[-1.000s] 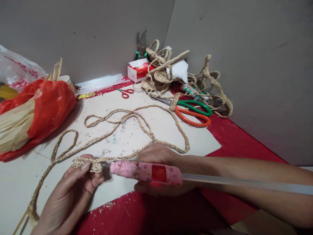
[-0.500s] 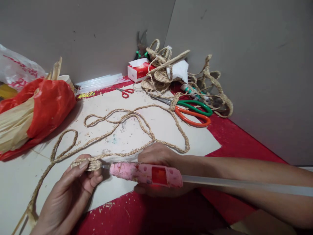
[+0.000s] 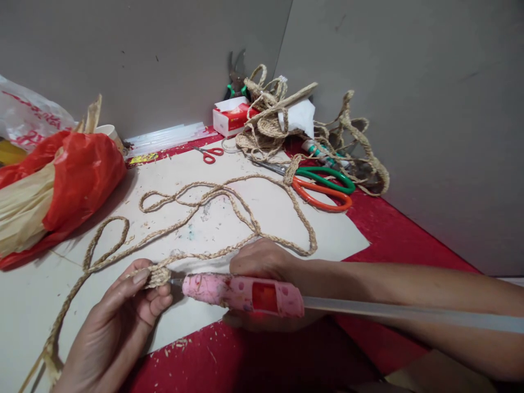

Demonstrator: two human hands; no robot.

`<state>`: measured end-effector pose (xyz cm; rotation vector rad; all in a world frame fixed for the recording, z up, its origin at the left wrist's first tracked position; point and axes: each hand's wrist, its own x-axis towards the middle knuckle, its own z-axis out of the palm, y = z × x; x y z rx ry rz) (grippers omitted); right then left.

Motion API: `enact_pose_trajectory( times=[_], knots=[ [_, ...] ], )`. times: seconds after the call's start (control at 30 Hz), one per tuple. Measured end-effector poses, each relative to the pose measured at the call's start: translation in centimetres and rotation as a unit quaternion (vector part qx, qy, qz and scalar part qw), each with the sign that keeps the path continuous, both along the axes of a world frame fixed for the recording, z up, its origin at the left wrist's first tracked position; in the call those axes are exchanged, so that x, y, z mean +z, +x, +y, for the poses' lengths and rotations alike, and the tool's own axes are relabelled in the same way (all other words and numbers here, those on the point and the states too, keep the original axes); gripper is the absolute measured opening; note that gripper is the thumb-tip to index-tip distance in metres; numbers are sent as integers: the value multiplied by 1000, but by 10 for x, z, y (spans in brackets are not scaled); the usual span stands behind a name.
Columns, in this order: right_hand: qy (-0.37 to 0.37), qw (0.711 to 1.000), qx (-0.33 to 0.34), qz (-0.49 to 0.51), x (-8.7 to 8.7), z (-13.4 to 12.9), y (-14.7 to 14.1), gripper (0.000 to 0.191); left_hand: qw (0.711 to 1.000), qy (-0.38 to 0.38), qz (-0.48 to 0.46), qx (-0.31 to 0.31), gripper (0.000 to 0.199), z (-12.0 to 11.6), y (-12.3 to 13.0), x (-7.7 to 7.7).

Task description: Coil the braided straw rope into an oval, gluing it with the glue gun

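- At eight o'clock from the centre, one left hand [image 3: 117, 315] is seen, with one braided piece [image 3: 158, 277] pinched between thumb and fingers.
- At six o'clock, one pink glue gun [image 3: 237, 292] is gripped by one right hand [image 3: 270, 260], its fingers partly hidden; one clear stick [image 3: 388, 310] is set in its rear.
- The braided piece is held at two o'clock from the left palm and at nine o'clock from the right hand; one metal nozzle [image 3: 177, 281] is pointed at its edge, whether touching cannot be told.
- Across the middle, braided cord [image 3: 257, 228] is looped over one white sheet [image 3: 278, 204].
- Two pairs of scissors are counted: small red-handled scissors [image 3: 206, 152] at ten o'clock, large green-and-orange-handled scissors [image 3: 317, 171] at three.
- Toward eleven, one tissue box [image 3: 227, 120] and one pair of shears [image 3: 236, 82] are placed; at twelve to two, braid is heaped [image 3: 266, 131], its strands too tangled to be counted.
- At nine, pale fibre [image 3: 24, 207] is wrapped in one red bag [image 3: 85, 174].
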<state>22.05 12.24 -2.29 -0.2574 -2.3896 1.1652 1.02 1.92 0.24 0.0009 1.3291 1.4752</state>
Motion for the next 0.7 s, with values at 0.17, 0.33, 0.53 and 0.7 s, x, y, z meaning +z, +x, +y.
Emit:
enact_pose_trajectory(
  times=[0.17,0.33,0.53,0.7],
  knots=[
    [-4,1000,-8,3,-2,0,-1,42,1000,0,-4,-17,17,-2,-4,-3],
    [-7,998,0,63,1,0,-1,34,1000,-22,-10,-11,20,-3,-4,1],
    [10,998,-1,54,3,1,1,37,998,-64,25,3,27,-6,-5,4],
    [44,997,-23,51,1,1,1,38,996,-86,34,-3,43,-11,-10,2]
  ],
)
